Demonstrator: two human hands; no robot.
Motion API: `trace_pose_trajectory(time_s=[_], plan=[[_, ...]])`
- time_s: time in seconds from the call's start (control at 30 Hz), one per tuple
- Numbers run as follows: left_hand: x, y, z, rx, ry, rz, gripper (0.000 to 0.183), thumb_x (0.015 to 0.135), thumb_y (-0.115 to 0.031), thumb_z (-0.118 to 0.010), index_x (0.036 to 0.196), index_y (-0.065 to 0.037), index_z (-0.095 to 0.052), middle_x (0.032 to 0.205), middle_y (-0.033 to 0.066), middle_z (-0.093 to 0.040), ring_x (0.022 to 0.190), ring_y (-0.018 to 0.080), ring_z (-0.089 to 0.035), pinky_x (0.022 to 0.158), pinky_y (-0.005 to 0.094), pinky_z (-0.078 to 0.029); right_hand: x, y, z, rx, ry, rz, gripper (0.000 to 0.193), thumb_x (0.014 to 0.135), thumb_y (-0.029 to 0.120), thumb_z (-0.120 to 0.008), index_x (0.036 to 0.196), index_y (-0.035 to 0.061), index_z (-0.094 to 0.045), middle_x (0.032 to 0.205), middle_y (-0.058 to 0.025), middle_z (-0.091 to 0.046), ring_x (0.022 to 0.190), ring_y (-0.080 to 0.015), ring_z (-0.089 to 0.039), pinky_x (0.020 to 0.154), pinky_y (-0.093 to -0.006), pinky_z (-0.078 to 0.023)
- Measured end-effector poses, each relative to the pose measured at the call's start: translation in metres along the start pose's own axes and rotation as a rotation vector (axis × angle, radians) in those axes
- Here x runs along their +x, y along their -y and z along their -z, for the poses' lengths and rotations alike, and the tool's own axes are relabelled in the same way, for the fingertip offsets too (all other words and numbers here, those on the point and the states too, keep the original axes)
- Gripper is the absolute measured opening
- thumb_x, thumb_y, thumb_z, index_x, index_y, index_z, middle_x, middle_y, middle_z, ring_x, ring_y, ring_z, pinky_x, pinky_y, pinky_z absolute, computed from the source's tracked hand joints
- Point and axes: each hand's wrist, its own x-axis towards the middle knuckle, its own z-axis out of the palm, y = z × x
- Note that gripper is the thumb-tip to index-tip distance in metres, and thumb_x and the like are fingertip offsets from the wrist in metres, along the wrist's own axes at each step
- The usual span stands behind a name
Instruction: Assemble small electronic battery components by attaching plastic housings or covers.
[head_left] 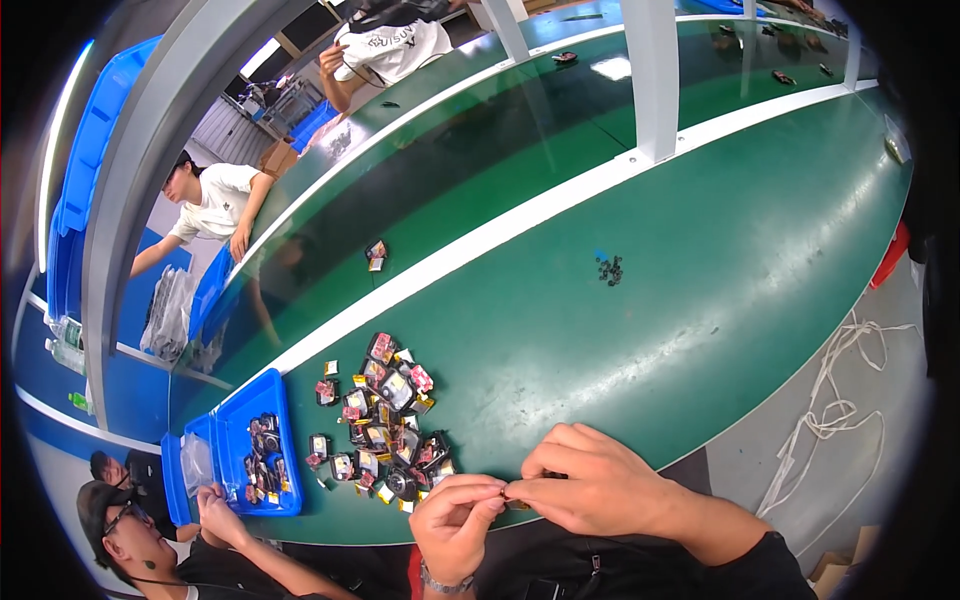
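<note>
At the near edge of the green table, my left hand (455,525) and my right hand (585,480) meet, fingertips pinched together. Something small and dark sits between the fingers, mostly hidden, so its kind cannot be made out. A bit of yellow shows just under my right hand. Directly left of my hands lies a loose pile of small black-cased electronic units (385,415) with silver, red and yellow parts. Farther off on the table is a small cluster of black pieces (611,271) with a blue bit beside it.
A blue bin (292,440) with similar units stands left of the pile; a co-worker's hand (218,515) is beside it. A white rail (470,248) and a grey post (655,90) divide the table from a moving-belt-like green surface (480,180). White cables (825,420) lie on the floor at right.
</note>
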Motion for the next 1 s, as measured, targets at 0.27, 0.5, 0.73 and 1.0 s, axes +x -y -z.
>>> trace_pose_trajectory(time_s=[0.27,0.5,0.73,1.0], plan=[[0.002,-0.002,0.003,-0.027,0.036,0.023,0.013,0.086,0.014,-0.068,0.098,0.010,-0.070,0.104,0.0206,-0.069,0.086,0.0208,-0.069,0.075,0.0291,-0.059,0.000,0.000,0.000,0.029,-0.012,0.002,0.022,0.079,0.005,-0.076,0.099,0.0136,-0.075,0.089,0.0029,-0.062,0.086,-0.0177,-0.058,0.077,-0.0313,-0.049],[0.003,-0.003,0.006,-0.074,0.082,0.053,0.013,0.086,0.015,-0.067,0.097,0.010,-0.069,0.106,0.0203,-0.067,0.090,0.0210,-0.068,0.077,0.0293,-0.059,0.000,-0.003,0.001,0.078,0.004,0.008,0.020,0.079,0.006,-0.076,0.097,0.0144,-0.074,0.089,0.0025,-0.061,0.085,-0.0185,-0.058,0.075,-0.0318,-0.049],[0.003,-0.001,0.008,-0.041,0.117,0.050,0.018,0.085,0.016,-0.069,0.102,0.009,-0.069,0.109,0.0192,-0.066,0.096,0.0218,-0.068,0.080,0.0291,-0.059,-0.001,-0.003,0.002,0.120,0.017,0.025,0.013,0.082,0.008,-0.073,0.095,0.0106,-0.071,0.088,-0.0006,-0.057,0.086,-0.0201,-0.054,0.077,-0.0320,-0.048],[0.007,-0.002,0.013,-0.064,0.213,0.065,0.019,0.085,0.017,-0.068,0.102,0.010,-0.069,0.112,0.0195,-0.065,0.102,0.0234,-0.068,0.088,0.0316,-0.059,0.000,-0.003,0.005,0.138,0.043,0.019,0.011,0.082,0.008,-0.073,0.093,0.0103,-0.072,0.089,-0.0012,-0.057,0.086,-0.0209,-0.055,0.076,-0.0327,-0.048]])
